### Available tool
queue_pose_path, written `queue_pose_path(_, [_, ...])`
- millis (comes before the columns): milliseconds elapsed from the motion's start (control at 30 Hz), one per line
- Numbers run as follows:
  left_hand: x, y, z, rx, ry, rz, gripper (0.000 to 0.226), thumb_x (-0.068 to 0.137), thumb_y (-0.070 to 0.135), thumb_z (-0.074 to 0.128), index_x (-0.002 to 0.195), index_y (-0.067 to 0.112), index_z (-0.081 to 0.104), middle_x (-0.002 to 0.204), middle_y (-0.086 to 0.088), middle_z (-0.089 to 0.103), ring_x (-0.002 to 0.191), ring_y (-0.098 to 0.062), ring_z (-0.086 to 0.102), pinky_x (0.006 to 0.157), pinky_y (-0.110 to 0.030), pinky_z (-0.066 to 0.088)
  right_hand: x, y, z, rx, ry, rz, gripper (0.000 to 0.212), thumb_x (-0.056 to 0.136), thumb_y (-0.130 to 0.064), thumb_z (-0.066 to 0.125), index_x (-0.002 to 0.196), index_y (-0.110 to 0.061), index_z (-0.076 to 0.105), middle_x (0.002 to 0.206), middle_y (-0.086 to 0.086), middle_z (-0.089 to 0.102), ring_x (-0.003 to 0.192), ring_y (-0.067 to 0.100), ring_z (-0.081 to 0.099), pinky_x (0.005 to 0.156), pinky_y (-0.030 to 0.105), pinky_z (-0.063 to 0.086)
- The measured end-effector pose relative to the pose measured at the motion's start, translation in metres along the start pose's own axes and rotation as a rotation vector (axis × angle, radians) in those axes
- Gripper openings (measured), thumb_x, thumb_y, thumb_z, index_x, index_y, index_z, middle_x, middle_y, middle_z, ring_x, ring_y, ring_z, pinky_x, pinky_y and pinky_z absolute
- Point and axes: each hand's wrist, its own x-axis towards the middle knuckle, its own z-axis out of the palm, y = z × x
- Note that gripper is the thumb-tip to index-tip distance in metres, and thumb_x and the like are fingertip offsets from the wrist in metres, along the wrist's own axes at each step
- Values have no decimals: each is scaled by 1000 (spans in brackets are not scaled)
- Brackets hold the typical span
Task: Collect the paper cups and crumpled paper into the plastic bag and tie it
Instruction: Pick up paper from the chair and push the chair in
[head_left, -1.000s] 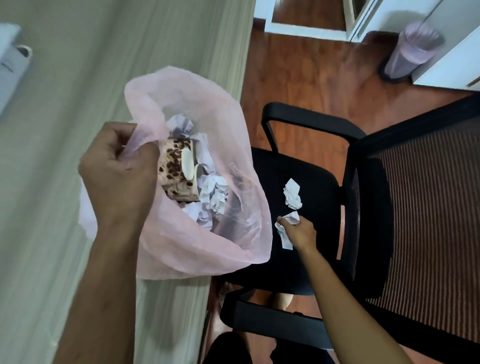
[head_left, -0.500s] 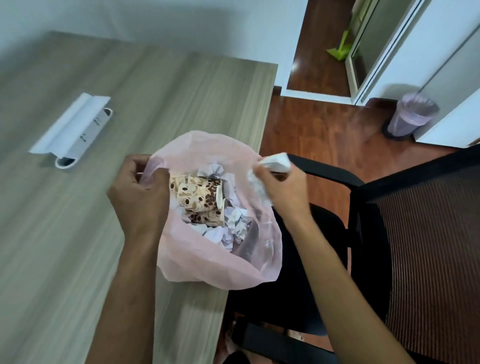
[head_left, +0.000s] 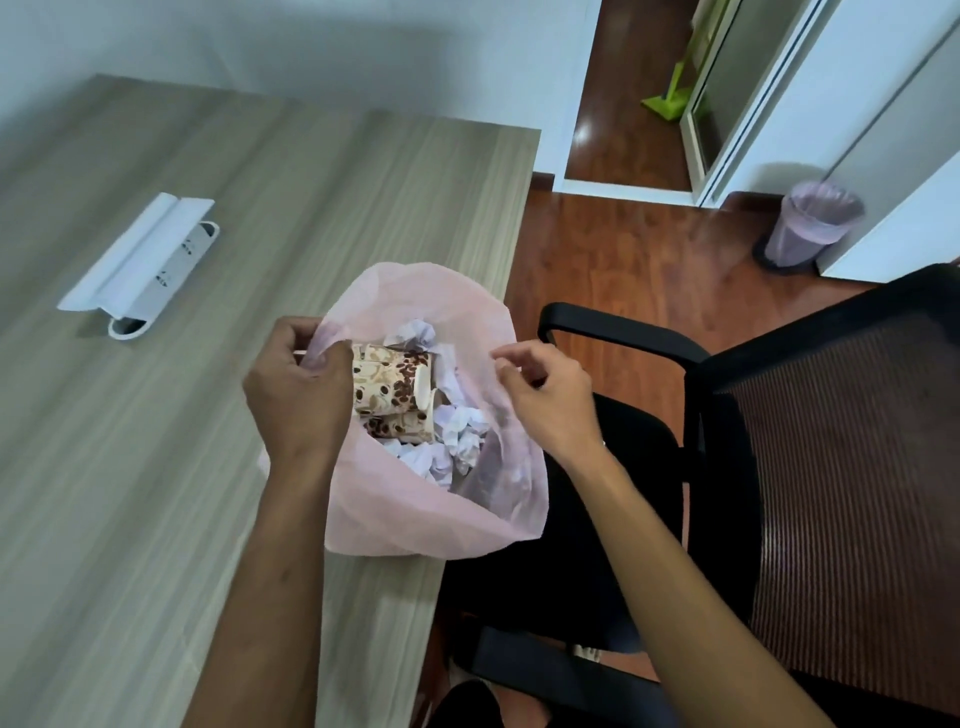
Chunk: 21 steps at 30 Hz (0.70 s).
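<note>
Emptied, right hand (head_left: 545, 402) probably pinches bag (head_left: 415, 514) on desk (head_left: 130, 467).

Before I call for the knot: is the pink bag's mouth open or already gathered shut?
Open. The pink plastic bag gapes wide, showing paper cups and crumpled paper inside. Left hand pinches one rim; right hand holds nothing.

Left hand (head_left: 298, 397) pinches pink bag (head_left: 415, 512) rim (cups (head_left: 392, 392) inside); right hand (head_left: 545, 400) empty
</note>
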Motion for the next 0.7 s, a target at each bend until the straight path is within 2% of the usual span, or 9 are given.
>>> queue_pose_path(100, [-8,-1,12,14,-44,17,6,83,20,64,87,17,66,73,14,62,67,-10,56,68,-26,46,6,34,-22,-30,226,66,10,89,-21,61,88,-23,71,94,-10,68,80,-2,61,73,8,44])
queue_pose_path(200, [-12,-3,27,37,-77,37,7,85,23,63,88,17,66,73,15,62,67,-10,55,66,-23,43,11,84,-29,-54,310,230,9,88,-24,60,93,-24,67,100,-7,65,88,3,60,81,19,47])
queue_pose_path(267, [-15,-6,37,45,-95,50,10,85,24,61,88,16,66,73,14,61,68,-11,56,69,-24,44,13,123,-26,-41,287,385,12,88,-26,60,99,-24,66,108,-4,64,96,10,61,85,26,48])
queue_pose_path(333, [-19,-10,47,44,-114,69,10,87,24,61,87,15,65,72,16,61,65,-4,55,69,-22,43,15,160,-18,-62,247,513,17,88,-28,60,104,-25,64,115,-1,62,101,15,61,90,32,50])
queue_pose_path(467, [-25,-21,64,43,-146,105,9,86,24,62,88,16,66,74,17,62,66,6,54,68,-11,41,26,224,2,-181,154,628,35,85,-28,62,120,-25,59,125,5,57,111,26,58,93,42,52])
queue_pose_path(600, [-27,-40,79,32,-154,119,13,85,25,62,90,15,67,81,6,68,74,-6,61,72,-24,50,38,283,12,-363,165,663,48,84,-25,65,130,-24,55,135,8,52,118,31,52,95,45,51])
queue_pose_path(700, [-28,-55,86,30,-169,116,10,85,24,63,90,17,66,86,0,70,78,-17,64,73,-32,53,45,321,14,-441,138,674,56,86,-23,65,139,-26,46,144,8,42,125,33,45,102,47,44])
